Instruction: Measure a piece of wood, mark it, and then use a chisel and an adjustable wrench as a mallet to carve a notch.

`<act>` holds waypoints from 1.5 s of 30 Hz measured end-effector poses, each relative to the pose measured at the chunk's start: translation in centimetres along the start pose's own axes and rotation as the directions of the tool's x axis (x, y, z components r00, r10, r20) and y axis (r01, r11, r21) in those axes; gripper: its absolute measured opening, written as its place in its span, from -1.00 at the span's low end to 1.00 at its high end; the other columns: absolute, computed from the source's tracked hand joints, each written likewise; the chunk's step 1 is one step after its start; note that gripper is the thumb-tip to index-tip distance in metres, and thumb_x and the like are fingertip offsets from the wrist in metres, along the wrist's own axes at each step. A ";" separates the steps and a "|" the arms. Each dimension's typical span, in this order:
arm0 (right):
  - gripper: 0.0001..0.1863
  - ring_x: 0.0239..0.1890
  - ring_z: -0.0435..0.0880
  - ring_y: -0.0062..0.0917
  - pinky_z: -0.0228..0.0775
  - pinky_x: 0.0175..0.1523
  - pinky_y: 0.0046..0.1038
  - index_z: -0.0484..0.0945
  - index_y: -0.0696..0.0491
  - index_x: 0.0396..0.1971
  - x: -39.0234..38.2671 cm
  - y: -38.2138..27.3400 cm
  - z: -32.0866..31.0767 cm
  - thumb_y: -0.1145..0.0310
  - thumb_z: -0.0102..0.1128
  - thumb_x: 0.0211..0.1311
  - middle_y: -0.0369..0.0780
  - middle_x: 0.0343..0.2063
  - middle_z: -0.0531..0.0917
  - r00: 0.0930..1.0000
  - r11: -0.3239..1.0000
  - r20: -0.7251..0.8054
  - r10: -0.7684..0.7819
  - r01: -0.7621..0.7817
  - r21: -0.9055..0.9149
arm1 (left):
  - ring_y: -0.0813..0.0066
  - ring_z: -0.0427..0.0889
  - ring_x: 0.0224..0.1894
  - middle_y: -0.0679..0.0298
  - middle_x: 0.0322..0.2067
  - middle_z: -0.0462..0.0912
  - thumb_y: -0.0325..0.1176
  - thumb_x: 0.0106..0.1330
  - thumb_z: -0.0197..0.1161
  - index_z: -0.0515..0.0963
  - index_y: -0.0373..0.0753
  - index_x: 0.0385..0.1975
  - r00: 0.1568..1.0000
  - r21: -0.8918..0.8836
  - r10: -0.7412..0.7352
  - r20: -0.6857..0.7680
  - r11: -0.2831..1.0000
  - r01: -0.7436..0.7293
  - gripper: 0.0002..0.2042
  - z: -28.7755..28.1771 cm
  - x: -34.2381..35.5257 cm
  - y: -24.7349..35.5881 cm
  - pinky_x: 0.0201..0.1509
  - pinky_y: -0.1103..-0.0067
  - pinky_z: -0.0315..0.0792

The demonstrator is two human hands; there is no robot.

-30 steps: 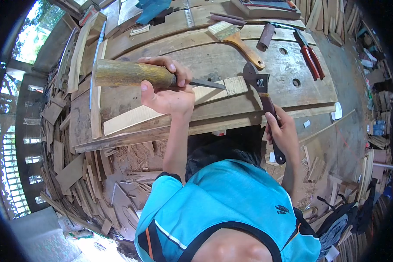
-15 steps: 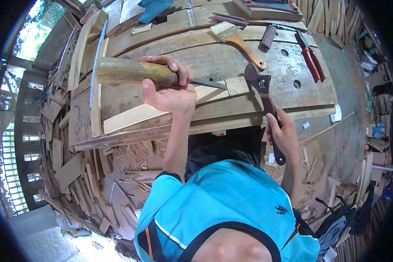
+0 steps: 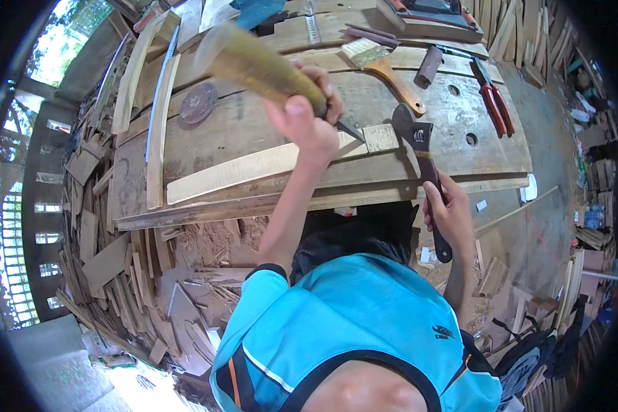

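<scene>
My left hand (image 3: 314,127) is wrapped round a chisel (image 3: 264,72) with a thick, worn yellow-brown wooden handle. The handle leans up to the left, its top blurred, and the blade tip meets a pale wooden strip (image 3: 237,172) beside a line across it near its right end. In my right hand (image 3: 451,211) is a dark adjustable wrench (image 3: 427,165), gripped by the lower handle. Its head is at the right end of the strip; whether they touch, I cannot tell. The strip lies slanted on the wooden workbench (image 3: 254,127) along its near side.
A round disc (image 3: 199,103) lies left on the bench. Beyond the wrench are a paintbrush (image 3: 384,72), a dark cylinder (image 3: 428,66) and red-handled pliers (image 3: 494,103). Long wooden pieces (image 3: 159,130) stand at the left edge. Wood scraps (image 3: 110,264) litter the floor.
The chisel has swung from nearly level to steeper, its handle end rising away from me and to the right. The disc it covered now shows. My right hand and the wrench hardly moved.
</scene>
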State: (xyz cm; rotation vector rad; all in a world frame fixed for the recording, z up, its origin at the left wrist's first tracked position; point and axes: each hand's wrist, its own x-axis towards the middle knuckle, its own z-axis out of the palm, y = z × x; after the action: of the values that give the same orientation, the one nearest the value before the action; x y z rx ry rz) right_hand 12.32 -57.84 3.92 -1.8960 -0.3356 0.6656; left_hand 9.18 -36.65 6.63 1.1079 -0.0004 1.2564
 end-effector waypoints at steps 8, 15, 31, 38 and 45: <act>-0.74 -0.80 0.34 -0.75 0.18 -0.75 -0.68 0.40 0.14 -0.13 0.5 -1.0 -2.2 0.41 -0.07 0.18 -0.36 -0.79 0.39 0.998 0.997 0.026 -0.048 0.050 -0.050 | 0.63 0.14 -0.84 0.20 -0.62 0.27 0.23 0.08 -0.04 0.10 -0.29 -0.20 0.988 -0.070 0.079 0.132 0.995 -0.070 -0.37 2.0 0.1 -1.8 -0.84 0.70 0.01; -0.75 -0.81 0.31 -0.78 0.12 -0.76 -0.70 0.37 0.16 -0.15 -0.3 -8.5 -5.7 0.39 -0.08 0.21 -0.37 -0.77 0.38 0.952 0.949 -0.070 -0.297 0.286 -0.133 | 0.62 0.16 -0.82 0.23 -0.63 0.20 0.22 0.07 -0.01 0.11 -0.30 -0.34 0.989 -0.152 0.000 0.149 0.988 0.023 -0.40 3.1 -0.6 -2.9 -0.80 0.69 0.05; -0.73 -0.79 0.37 -0.73 0.21 -0.74 -0.66 0.41 0.10 -0.12 0.8 -0.8 -5.3 0.38 -0.07 0.18 -0.34 -0.77 0.39 1.000 1.000 0.007 0.014 -0.014 -0.010 | 0.62 0.15 -0.85 0.21 -0.64 0.24 0.17 0.13 -0.05 0.07 -0.31 -0.18 0.997 -0.162 0.001 0.083 0.987 0.013 -0.40 3.4 1.2 -3.4 -0.83 0.71 0.01; -0.73 -0.78 0.37 -0.73 0.21 -0.73 -0.67 0.40 0.09 -0.11 0.4 -0.5 -4.6 0.38 -0.08 0.19 -0.34 -0.76 0.39 0.997 0.999 0.065 0.046 -0.046 -0.001 | 0.63 0.13 -0.87 0.21 -0.66 0.25 0.19 0.13 -0.07 0.08 -0.35 -0.20 0.991 -0.138 -0.023 0.135 0.990 0.041 -0.38 3.2 1.8 -3.1 -0.85 0.70 0.00; -0.70 -0.78 0.40 -0.71 0.23 -0.71 -0.64 0.40 0.10 -0.10 0.4 -0.1 -4.2 0.38 -0.05 0.17 -0.31 -0.77 0.40 0.999 1.000 0.048 0.023 -0.023 0.002 | 0.64 0.12 -0.88 0.20 -0.69 0.26 0.17 0.14 -0.06 0.09 -0.36 -0.20 0.980 -0.136 -0.051 0.193 0.988 0.078 -0.39 3.0 1.9 -1.9 -0.86 0.72 -0.01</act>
State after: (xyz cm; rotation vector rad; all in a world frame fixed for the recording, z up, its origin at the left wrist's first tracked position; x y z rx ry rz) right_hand 15.14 -60.77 5.18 -1.8858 -0.3438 0.7280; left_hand 13.01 -37.00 8.01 1.0899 -0.1938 1.0727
